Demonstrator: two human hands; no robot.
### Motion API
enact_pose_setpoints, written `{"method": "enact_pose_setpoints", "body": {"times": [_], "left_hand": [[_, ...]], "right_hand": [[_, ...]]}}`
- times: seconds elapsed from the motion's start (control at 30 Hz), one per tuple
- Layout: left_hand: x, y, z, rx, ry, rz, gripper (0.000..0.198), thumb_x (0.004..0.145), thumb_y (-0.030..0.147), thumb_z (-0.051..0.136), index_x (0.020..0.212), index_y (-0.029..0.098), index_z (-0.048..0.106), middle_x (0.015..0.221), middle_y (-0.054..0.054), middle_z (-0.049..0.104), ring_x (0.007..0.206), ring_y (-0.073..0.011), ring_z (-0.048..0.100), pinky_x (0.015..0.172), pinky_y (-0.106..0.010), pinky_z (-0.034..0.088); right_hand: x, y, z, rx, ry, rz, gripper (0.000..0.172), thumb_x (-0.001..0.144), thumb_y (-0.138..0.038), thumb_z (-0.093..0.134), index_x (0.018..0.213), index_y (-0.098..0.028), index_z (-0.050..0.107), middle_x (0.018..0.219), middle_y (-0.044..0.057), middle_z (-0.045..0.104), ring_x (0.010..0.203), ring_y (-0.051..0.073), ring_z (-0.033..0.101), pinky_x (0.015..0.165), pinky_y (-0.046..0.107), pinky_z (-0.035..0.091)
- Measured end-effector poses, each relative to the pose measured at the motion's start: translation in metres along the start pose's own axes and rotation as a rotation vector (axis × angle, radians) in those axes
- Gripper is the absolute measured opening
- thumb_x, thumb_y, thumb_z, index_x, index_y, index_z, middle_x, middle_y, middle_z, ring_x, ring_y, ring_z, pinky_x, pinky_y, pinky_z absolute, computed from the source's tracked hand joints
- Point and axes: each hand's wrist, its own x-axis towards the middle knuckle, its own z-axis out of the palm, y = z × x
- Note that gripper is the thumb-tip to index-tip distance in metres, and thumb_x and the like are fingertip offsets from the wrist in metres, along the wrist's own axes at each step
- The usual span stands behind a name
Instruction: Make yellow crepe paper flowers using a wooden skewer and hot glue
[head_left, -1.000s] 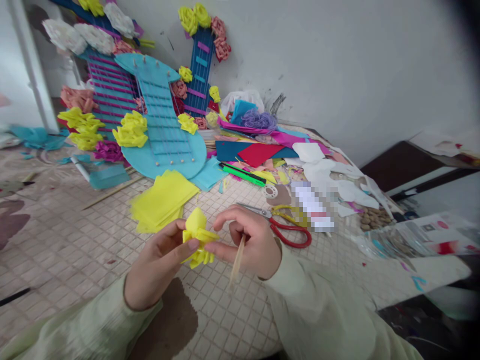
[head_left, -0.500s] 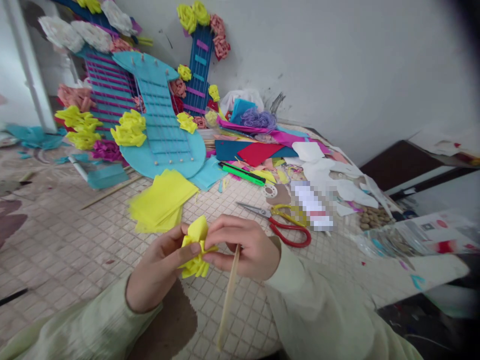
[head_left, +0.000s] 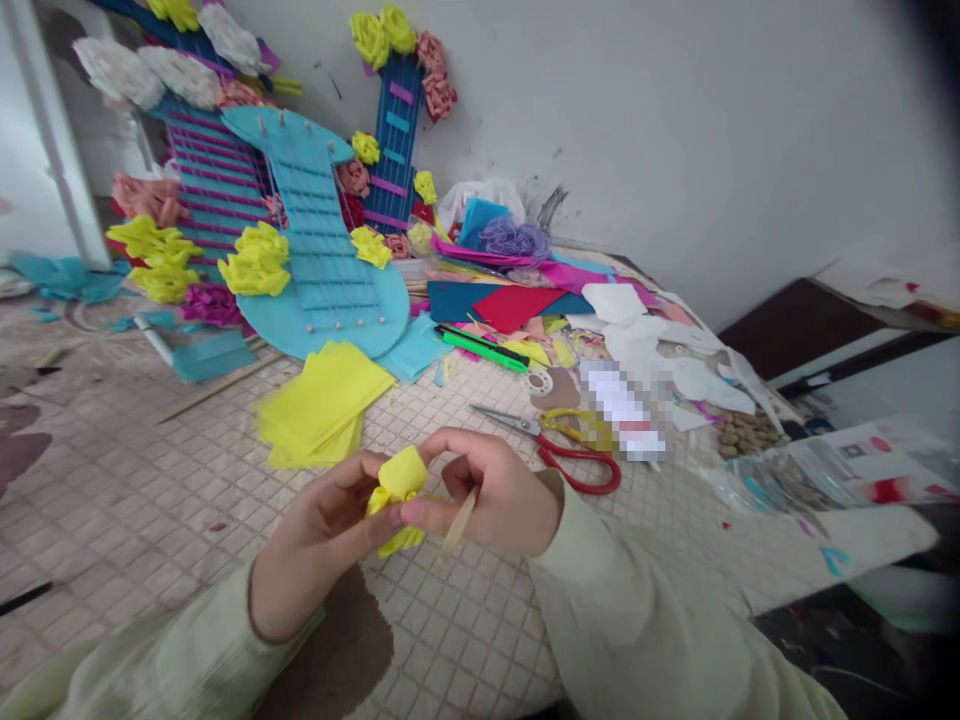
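A small yellow paper flower (head_left: 403, 472) is held between both hands over the tiled tabletop. My left hand (head_left: 319, 540) is closed on its left side, the thumb pressed to its lower front. On the right, my right hand (head_left: 487, 490) pinches the flower's edge with thumb and fingers. A thin pale stick (head_left: 459, 525) also sits in my right hand and points down toward me. Behind the hands lies a stack of yellow paper sheets (head_left: 322, 405). Red-handled scissors (head_left: 581, 465) rest just beyond my right hand.
Blue cardboard instrument shapes with paper flowers (head_left: 322, 250) lean at the back left. A green cutter (head_left: 484, 348), a red sheet (head_left: 517, 308) and purple yarn (head_left: 516, 238) lie behind. White scraps (head_left: 709, 380) and a plastic bag (head_left: 832, 465) are at right.
The fingers of my right hand have shifted on the flower, and its top petal looks more folded over. The stick has swung and now appears shorter.
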Motion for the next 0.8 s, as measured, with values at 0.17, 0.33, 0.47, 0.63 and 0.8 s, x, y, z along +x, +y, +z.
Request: {"method": "enact_pose_setpoints", "body": {"times": [0.17, 0.33, 0.47, 0.63, 0.8], "left_hand": [[-0.001, 0.000, -0.001, -0.027, 0.067, -0.008, 0.015, 0.063, 0.022, 0.071, 0.073, 0.022, 0.060, 0.067, 0.003, 0.060, 0.061, -0.0104, 0.053, 0.054, -0.018, 0.042], [0.004, -0.006, -0.006, -0.026, 0.152, 0.045, 0.019, 0.064, 0.027, 0.070, 0.081, 0.024, 0.062, 0.071, 0.003, 0.060, 0.062, -0.0099, 0.052, 0.055, -0.017, 0.045], [0.008, -0.010, -0.008, 0.048, 0.222, 0.107, 0.022, 0.066, 0.026, 0.069, 0.086, 0.025, 0.062, 0.077, 0.004, 0.060, 0.070, -0.0091, 0.053, 0.059, -0.014, 0.046], [0.009, -0.006, -0.006, 0.039, 0.233, 0.141, 0.017, 0.063, 0.023, 0.072, 0.076, 0.023, 0.061, 0.069, 0.006, 0.058, 0.067, -0.0074, 0.053, 0.058, -0.013, 0.046], [0.007, -0.003, -0.006, 0.055, 0.216, 0.081, 0.014, 0.064, 0.023, 0.071, 0.071, 0.021, 0.059, 0.065, 0.006, 0.061, 0.060, -0.0070, 0.054, 0.053, -0.014, 0.047]], "right_hand": [[0.001, 0.002, 0.000, 0.017, -0.011, -0.030, 0.020, 0.070, -0.025, 0.065, 0.081, -0.016, 0.050, 0.054, -0.009, 0.039, 0.039, 0.001, 0.024, 0.033, 0.014, 0.019], [-0.001, -0.003, -0.006, -0.193, 0.109, -0.185, 0.038, 0.073, -0.036, 0.061, 0.104, -0.018, 0.048, 0.082, 0.000, 0.047, 0.055, 0.006, 0.038, 0.047, 0.020, 0.036], [-0.002, -0.005, -0.013, -0.401, 0.135, -0.284, 0.035, 0.087, -0.033, 0.041, 0.116, -0.013, 0.039, 0.090, 0.006, 0.048, 0.080, 0.014, 0.047, 0.074, 0.029, 0.041], [0.003, -0.001, -0.012, -0.562, 0.089, -0.352, 0.015, 0.090, -0.022, 0.038, 0.084, -0.015, 0.050, 0.072, 0.001, 0.052, 0.070, 0.012, 0.047, 0.066, 0.025, 0.039], [0.007, 0.002, -0.013, -0.660, 0.101, -0.443, 0.015, 0.087, -0.019, 0.044, 0.077, -0.013, 0.055, 0.071, 0.003, 0.055, 0.070, 0.013, 0.049, 0.065, 0.025, 0.038]]}}
